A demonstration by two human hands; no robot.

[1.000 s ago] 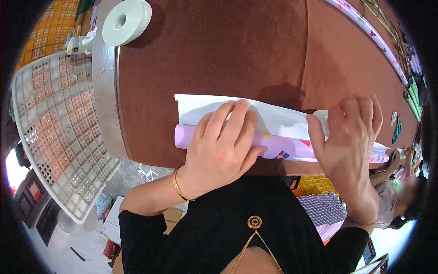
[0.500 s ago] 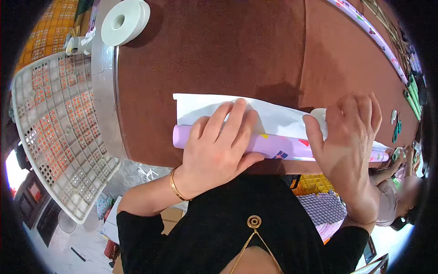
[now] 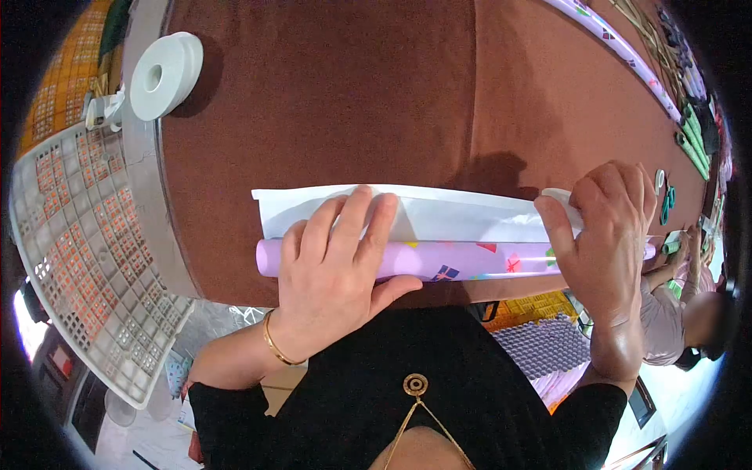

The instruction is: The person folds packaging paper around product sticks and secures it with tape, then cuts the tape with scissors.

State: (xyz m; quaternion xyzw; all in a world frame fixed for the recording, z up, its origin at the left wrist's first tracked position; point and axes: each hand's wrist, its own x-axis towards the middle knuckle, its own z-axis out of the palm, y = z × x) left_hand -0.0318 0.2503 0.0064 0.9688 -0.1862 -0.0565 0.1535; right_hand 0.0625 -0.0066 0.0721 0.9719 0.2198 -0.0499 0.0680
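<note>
A roll of purple patterned wrapping paper (image 3: 486, 261) lies along the table's near edge, its white inner side (image 3: 446, 215) spread out as a flap beyond it. My left hand (image 3: 333, 243) rests across the left part of the roll, fingers spread, fingertips on the white flap. Over the right part sits my right hand (image 3: 607, 243), its thumb apart from bent fingers and the white sheet curling up beside the thumb. The roll's end shows just past this hand.
A white spool (image 3: 164, 76) stands at the brown table's (image 3: 329, 102) far left corner. Another patterned roll (image 3: 619, 48) lies along the far right edge, near green rolls (image 3: 693, 145) and scissors (image 3: 667, 205). A white plastic crate (image 3: 94, 258) is at left; another person (image 3: 674, 317) works at right.
The view has shifted, so the table items appear further left. More of the roll shows between my hands, and the white flap lies straighter. Both hands stay on the paper.
</note>
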